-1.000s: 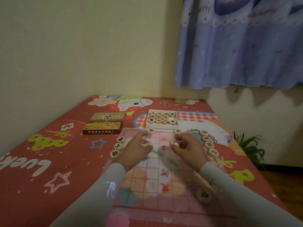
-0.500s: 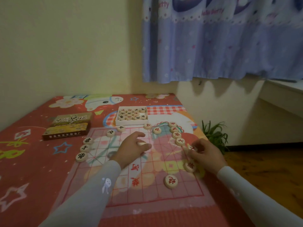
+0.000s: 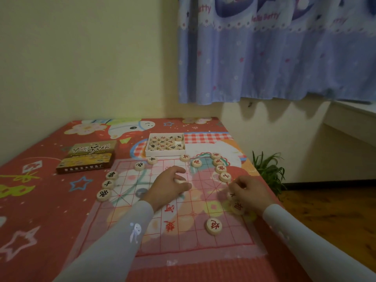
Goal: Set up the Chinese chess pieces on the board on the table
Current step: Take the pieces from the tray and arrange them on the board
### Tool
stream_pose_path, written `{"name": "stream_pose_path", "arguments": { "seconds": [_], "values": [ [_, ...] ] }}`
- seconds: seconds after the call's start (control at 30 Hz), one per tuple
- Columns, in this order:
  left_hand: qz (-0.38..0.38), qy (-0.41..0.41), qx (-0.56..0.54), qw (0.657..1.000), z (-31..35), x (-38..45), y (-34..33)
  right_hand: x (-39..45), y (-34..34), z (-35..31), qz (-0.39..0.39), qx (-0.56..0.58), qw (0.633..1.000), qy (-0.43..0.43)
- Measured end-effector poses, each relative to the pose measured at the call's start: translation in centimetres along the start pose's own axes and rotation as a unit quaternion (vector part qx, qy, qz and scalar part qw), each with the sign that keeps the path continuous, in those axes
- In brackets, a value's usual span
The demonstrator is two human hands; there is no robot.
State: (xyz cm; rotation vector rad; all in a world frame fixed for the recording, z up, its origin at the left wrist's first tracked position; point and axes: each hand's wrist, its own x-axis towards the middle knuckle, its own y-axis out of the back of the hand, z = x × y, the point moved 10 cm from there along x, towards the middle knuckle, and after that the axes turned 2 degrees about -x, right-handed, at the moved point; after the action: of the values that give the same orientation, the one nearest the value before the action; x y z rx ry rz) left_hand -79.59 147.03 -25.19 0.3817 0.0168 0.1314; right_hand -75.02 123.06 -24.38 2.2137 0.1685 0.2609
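Both hands (image 3: 168,187) (image 3: 249,193) apparently on pieces (image 3: 180,181)

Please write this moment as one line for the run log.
left hand: holds a chess piece over board | right hand: pinches red piece at right edge | white box: pieces remain

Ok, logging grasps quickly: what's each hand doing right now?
Left hand: holds a chess piece in curled fingers.
Right hand: pinches a piece at the board's edge.

My long sleeves (image 3: 114,241) are pale grey-white (the left one carries a small white rabbit print (image 3: 135,231)); my hands are bare.
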Motion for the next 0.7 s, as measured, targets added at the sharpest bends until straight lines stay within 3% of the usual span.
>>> {"name": "stream_pose_path", "arguments": {
  "seconds": [0.13, 0.43, 0.7],
  "values": [
    [0.0, -0.014, 0.013, 1.0, 0.7, -0.3, -0.3, 0.6, -0.7, -3.0, 0.02, 0.063, 0.997, 0.047],
    [0.015, -0.09, 0.103, 0.99, 2.5, -1.0, -0.1, 1.5, -7.4, -10.9, -0.095, 0.182, 0.976, 0.067],
    [0.067, -0.062, 0.122, 0.988, 0.6, -1.1, 3.1, 2.9, -6.9, -10.2, -0.051, 0.164, 0.984, 0.053]
  ]
}}
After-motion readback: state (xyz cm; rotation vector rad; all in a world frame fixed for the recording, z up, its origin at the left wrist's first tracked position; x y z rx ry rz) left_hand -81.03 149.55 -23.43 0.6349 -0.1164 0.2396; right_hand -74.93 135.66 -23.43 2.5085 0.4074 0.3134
